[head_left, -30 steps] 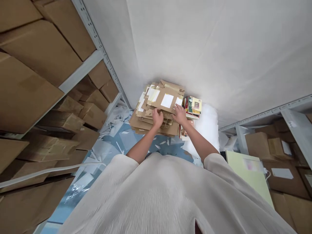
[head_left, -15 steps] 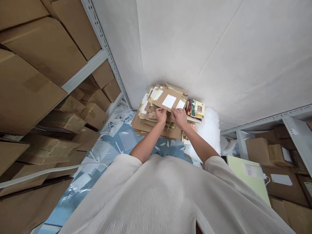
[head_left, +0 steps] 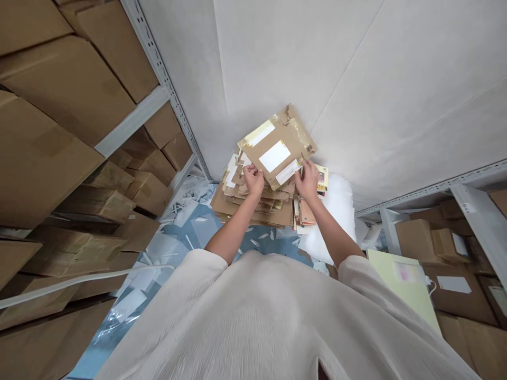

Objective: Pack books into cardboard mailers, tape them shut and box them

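A flattened cardboard box (head_left: 288, 136) with white labels and clear tape is tilted up above a stack of similar cardboard (head_left: 253, 215). My left hand (head_left: 254, 180) pinches its lower left edge. My right hand (head_left: 307, 181) grips its lower right edge, close to a white label. The fingertips are partly hidden at both edges. Right of the stack, behind my right hand, lies a pile of books or booklets (head_left: 323, 177), partly covered by the cardboard and my hand.
White wrapping material (head_left: 340, 206) stands right of the pile. Paper scraps (head_left: 200, 226) litter the blue floor. Shelves of cardboard boxes (head_left: 55, 89) rise at the left, with more boxes (head_left: 451, 285) at the right. A white cable (head_left: 87, 275) crosses at left; a pale wall (head_left: 317, 58) is ahead.
The top piece of cardboard has been lifted off the stack and turned at an angle. My left hand has shifted slightly left, and my right hand has moved right.
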Motion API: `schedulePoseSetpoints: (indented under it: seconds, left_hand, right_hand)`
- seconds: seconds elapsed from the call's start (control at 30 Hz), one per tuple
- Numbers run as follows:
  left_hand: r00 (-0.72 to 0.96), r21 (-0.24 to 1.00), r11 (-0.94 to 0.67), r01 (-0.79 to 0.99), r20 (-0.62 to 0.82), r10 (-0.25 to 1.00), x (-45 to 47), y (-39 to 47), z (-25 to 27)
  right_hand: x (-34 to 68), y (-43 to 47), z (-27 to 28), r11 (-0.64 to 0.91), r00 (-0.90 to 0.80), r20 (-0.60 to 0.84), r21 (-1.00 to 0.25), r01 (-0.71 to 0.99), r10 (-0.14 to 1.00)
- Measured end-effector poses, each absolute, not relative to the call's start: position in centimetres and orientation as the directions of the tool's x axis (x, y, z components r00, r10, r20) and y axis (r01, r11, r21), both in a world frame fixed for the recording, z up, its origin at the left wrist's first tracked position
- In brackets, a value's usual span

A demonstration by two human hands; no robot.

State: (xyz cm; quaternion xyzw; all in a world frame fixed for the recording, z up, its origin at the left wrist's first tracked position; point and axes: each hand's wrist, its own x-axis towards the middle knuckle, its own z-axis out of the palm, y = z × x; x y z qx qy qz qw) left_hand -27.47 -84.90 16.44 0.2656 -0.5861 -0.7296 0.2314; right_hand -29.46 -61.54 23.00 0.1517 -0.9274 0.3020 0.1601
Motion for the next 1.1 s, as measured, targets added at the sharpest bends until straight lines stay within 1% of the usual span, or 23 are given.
schedulePoseSetpoints:
  seconds: [0.1, 0.17, 0.27, 0.37, 0.43, 0.53, 0.6, 0.7, 0.8, 0.9, 1.0, 1.1]
  left_hand:
    - [-0.807, 0.995, -0.089, 0.046, -0.015, -0.590, -28.0, -84.1, 16.9]
    - [-0.847, 0.999, -0.035, 0.041, 0.016, -0.532, -28.3, -82.5, 16.8]
    - [-0.899, 1.000, -0.004, 0.016, 0.012, -0.438, -28.6, -78.9, 16.3]
    - [-0.942, 1.000, 0.018, 0.018, 0.023, -0.334, -28.5, -74.3, 15.9]
    - [-0.964, 1.000, 0.017, 0.020, 0.024, -0.264, -28.2, -71.1, 15.8]
    - [-0.990, 1.000, 0.024, -0.009, -0.006, -0.142, -27.6, -66.1, 16.2]
    - [-0.999, 0.999, 0.039, -0.018, -0.016, -0.051, -27.1, -62.7, 16.6]
    - [-0.997, 0.999, 0.037, 0.009, 0.006, 0.076, -25.8, -57.2, 16.8]
    - [-0.986, 0.998, 0.052, 0.019, 0.010, 0.166, -23.7, -51.7, 16.6]
    - [-0.969, 0.996, 0.092, -0.012, -0.034, 0.243, -20.8, -46.3, 16.0]
    - [-0.943, 0.993, 0.116, -0.030, -0.067, 0.326, -17.6, -41.0, 15.3]
    - [-0.914, 0.989, 0.147, -0.025, -0.082, 0.398, -14.3, -35.8, 14.6]
  right_hand:
    - [-31.3, -57.1, 24.3, 0.795, -0.898, 0.439, -0.556, -0.244, 0.031]
    - [-31.6, -53.5, 24.6, 0.786, -0.892, 0.427, -0.599, -0.153, 0.151]
    - [-30.2, -48.1, 24.2, 0.716, -0.880, 0.333, -0.698, 0.012, 0.339]
    - [-27.0, -43.0, 23.4, 0.586, -0.852, 0.205, -0.798, 0.140, 0.482]
    - [-24.1, -40.0, 22.8, 0.515, -0.814, 0.154, -0.834, 0.197, 0.560]
    - [-19.5, -35.7, 22.4, 0.447, -0.728, 0.124, -0.853, 0.268, 0.674]
    - [-16.4, -32.9, 22.2, 0.400, -0.666, 0.102, -0.861, 0.313, 0.739]
    - [-11.8, -28.8, 21.9, 0.313, -0.577, 0.050, -0.877, 0.365, 0.815]
    - [-7.0, -24.7, 21.3, 0.226, -0.487, -0.013, -0.875, 0.428, 0.873]
    - [-1.9, -20.8, 20.4, 0.173, -0.395, -0.040, -0.855, 0.489, 0.918]
    - [3.6, -17.0, 19.1, 0.138, -0.319, -0.039, -0.848, 0.513, 0.947]
    - [9.1, -13.6, 18.0, 0.066, -0.251, -0.084, -0.840, 0.538, 0.964]
